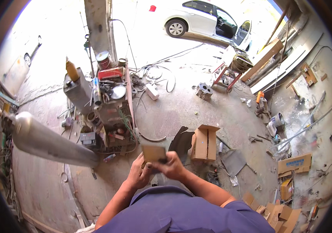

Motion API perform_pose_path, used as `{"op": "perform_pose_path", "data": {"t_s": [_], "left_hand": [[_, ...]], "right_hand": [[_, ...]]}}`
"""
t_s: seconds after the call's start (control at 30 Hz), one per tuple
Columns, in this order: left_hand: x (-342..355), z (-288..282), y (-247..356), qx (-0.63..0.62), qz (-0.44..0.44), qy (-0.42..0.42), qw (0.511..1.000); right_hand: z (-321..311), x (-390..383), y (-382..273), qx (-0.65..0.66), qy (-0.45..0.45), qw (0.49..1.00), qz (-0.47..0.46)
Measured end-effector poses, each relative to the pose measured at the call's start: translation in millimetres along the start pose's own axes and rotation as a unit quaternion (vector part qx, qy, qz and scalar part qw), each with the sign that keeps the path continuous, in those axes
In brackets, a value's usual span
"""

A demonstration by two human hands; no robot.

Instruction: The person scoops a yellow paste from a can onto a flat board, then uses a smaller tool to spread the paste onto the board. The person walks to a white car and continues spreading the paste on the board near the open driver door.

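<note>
Both of my hands are raised at waist height, gripping a small, flat, tan rectangular piece (154, 153) whose material I cannot make out. My left hand (139, 171) holds it by its left side, thumb near the lower edge. My right hand (169, 166) has its fingers closed on the lower right of it. Beyond the piece, a dark flat sheet (179, 140) lies on the floor beside an upright cardboard box (204, 141) with its top flaps partly raised.
A large steel cylinder (53, 139) slants at the left by a cluttered workstation (108, 112). A metal block (204, 90), a wheeled trolley (229, 68), a grey sheet (234, 162) and torn cardboard (294, 165) are around the right. Hoses cross the floor toward a white car (197, 21).
</note>
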State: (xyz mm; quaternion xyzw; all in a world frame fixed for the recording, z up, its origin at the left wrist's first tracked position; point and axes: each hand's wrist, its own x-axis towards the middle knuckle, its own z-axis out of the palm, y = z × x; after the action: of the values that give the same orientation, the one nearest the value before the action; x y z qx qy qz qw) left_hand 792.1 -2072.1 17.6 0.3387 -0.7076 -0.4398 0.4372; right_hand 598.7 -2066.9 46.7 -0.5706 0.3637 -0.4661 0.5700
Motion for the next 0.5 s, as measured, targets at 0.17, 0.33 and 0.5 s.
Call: {"op": "perform_pose_path", "data": {"t_s": [0.17,0.33,0.5], "left_hand": [[91.0,-38.0,-26.3,-0.01,0.002,-0.039,0.999],[174.0,-70.7,-75.0,-0.08,-0.05,-0.149,0.984],[254.2,-67.6,-135.7,-0.163,-0.088,0.054,0.981]], "right_hand": [[-30.8,88.5,-3.9,-0.03,0.052,0.997,0.051],[-65.4,156.8,23.3,-0.041,-0.078,0.996,0.005],[-110.2,262.9,64.2,0.112,0.001,0.988,0.102]]}}
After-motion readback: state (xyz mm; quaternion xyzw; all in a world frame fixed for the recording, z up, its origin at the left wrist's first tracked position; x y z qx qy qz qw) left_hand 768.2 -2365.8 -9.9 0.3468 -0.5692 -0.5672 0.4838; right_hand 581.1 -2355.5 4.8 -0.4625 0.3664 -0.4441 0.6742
